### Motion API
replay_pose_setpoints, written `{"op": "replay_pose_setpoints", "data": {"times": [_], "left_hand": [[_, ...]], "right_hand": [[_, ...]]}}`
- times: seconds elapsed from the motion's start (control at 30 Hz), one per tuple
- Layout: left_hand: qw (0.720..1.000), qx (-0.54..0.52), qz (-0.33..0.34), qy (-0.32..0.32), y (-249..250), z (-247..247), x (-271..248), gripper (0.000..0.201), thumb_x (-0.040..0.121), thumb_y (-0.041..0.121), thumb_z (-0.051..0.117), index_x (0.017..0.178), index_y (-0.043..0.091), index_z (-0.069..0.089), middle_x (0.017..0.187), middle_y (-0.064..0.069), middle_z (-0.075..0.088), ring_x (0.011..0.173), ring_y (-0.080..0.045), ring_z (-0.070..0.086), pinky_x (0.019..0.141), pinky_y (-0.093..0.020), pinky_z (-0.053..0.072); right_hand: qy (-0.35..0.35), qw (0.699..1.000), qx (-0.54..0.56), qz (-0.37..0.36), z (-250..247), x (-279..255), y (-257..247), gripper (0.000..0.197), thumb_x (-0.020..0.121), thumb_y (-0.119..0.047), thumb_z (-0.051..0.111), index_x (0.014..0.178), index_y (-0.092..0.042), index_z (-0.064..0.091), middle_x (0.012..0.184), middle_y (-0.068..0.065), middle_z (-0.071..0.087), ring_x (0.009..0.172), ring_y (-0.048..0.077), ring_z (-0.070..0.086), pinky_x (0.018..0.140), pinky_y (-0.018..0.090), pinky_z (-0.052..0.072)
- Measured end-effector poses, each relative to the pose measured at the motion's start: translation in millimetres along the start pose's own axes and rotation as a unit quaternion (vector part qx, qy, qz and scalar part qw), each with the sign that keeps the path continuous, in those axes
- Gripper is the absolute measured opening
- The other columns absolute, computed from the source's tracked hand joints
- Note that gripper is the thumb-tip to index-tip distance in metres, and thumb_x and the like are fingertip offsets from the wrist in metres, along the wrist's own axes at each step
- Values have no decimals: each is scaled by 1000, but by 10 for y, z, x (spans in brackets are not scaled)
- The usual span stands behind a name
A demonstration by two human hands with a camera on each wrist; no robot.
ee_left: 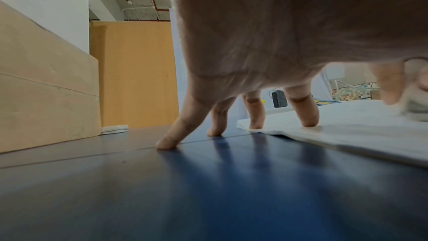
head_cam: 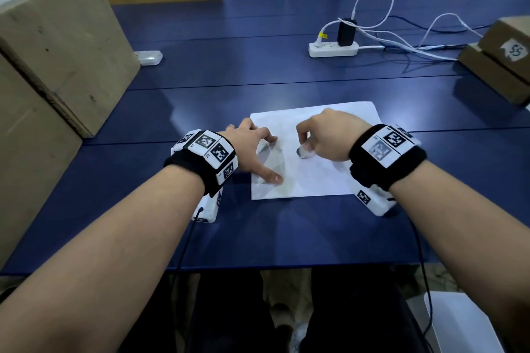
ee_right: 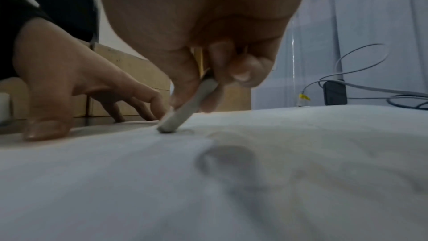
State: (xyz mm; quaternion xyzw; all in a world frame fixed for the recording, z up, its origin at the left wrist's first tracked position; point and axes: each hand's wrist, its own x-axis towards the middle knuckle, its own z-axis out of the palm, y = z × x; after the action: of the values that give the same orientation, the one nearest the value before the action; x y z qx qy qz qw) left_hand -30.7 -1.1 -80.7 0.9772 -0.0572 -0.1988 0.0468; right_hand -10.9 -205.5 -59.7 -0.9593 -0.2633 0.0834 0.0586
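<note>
A white sheet of paper [head_cam: 329,178] lies on the blue table [head_cam: 258,89] in front of me. My left hand [head_cam: 266,159] is spread, thumb and two fingertips [ee_left: 304,114] pressing down the sheet's left edge, the other fingertips on the bare table. My right hand [head_cam: 305,143] pinches a short grey-white stick [ee_right: 185,105], perhaps an eraser, tilted with its lower end touching the paper [ee_right: 231,190]. In the right wrist view the left hand [ee_right: 69,89] stands just left of the stick. Faint grey smudges show on the sheet near the stick's end.
Large cardboard boxes [head_cam: 57,51] stand along the table's left side, smaller ones [head_cam: 502,60] at the right. A white power strip [head_cam: 332,49] with a black charger and trailing cables lies at the back. A small white object [head_cam: 147,57] sits beside the left boxes.
</note>
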Motion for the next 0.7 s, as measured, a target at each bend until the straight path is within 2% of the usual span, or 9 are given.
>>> {"op": "replay_pose_setpoints", "data": {"times": [0.13, 0.17, 0.23, 0.3, 0.4, 0.5, 0.57, 0.63, 0.7], "left_hand": [[1000, 9, -4, 0, 0, 3, -1, 106, 48, 84, 75, 140, 49, 37, 141, 4, 31, 131, -30, 38, 104, -52, 42], [1000, 9, -4, 0, 2, 2, -1, 106, 48, 84, 75, 140, 49, 37, 141, 4, 31, 131, -31, 38, 104, -53, 42], [1000, 4, -3, -2, 0, 0, 0, 104, 49, 83, 75, 140, 48, 38, 142, 3, 31, 132, -31, 37, 104, -52, 42], [1000, 1, -2, -4, 2, 2, 0, 105, 49, 83, 75, 141, 48, 37, 144, 3, 31, 133, -32, 37, 104, -52, 42], [1000, 4, -3, 0, -4, 1, -7, 106, 49, 83, 75, 142, 48, 36, 144, 3, 31, 133, -31, 36, 105, -52, 42], [1000, 5, -5, -1, 1, 9, -11, 107, 49, 83, 75, 142, 48, 36, 142, 3, 31, 133, -31, 36, 104, -52, 42], [1000, 3, -4, 1, 6, 11, -11, 106, 49, 83, 75, 142, 48, 36, 143, 4, 32, 133, -31, 36, 104, -52, 42], [1000, 0, -3, 2, 6, 9, -11, 105, 49, 83, 75, 141, 48, 37, 143, 4, 32, 133, -31, 36, 105, -52, 41], [1000, 1, -3, 3, -3, 7, -9, 106, 49, 83, 75, 141, 48, 37, 144, 4, 31, 133, -31, 36, 105, -52, 41]], "right_hand": [[-114, 992, 44, -41, -19, -90, -29, 9, 81, -20, 65, 84, -26, 70, 78, -12, 67, 85, 15, 60, 76, 31, 50], [-96, 994, 30, -38, -10, -89, -48, 7, 82, -21, 64, 84, -26, 69, 78, -11, 66, 86, 16, 60, 75, 31, 49], [-9, 1000, -3, -20, -2, -26, -34, 5, 82, -26, 62, 84, -29, 65, 85, -6, 69, 89, 23, 62, 71, 30, 48], [18, 1000, 12, -4, -29, 3, -1, 8, 81, -24, 61, 86, -28, 66, 91, -5, 72, 91, 24, 62, 74, 33, 52], [-39, 998, 39, -40, -57, -46, 36, 20, 80, -12, 58, 87, -25, 72, 86, -9, 73, 88, 16, 62, 79, 33, 53], [-119, 991, 38, -47, -37, -112, -23, 17, 82, -14, 62, 86, -27, 73, 75, -13, 65, 81, 8, 57, 74, 30, 48], [-76, 996, 23, -31, -15, -71, -40, 9, 82, -21, 63, 82, -28, 69, 71, -15, 62, 81, 11, 56, 71, 28, 46], [-6, 1000, -3, -8, -18, -17, -29, 4, 82, -28, 63, 84, -28, 66, 78, -8, 65, 86, 21, 60, 70, 30, 47], [-4, 1000, -6, -15, -27, -11, -19, 6, 82, -25, 62, 85, -27, 67, 81, -6, 67, 87, 22, 60, 71, 31, 49]]}}
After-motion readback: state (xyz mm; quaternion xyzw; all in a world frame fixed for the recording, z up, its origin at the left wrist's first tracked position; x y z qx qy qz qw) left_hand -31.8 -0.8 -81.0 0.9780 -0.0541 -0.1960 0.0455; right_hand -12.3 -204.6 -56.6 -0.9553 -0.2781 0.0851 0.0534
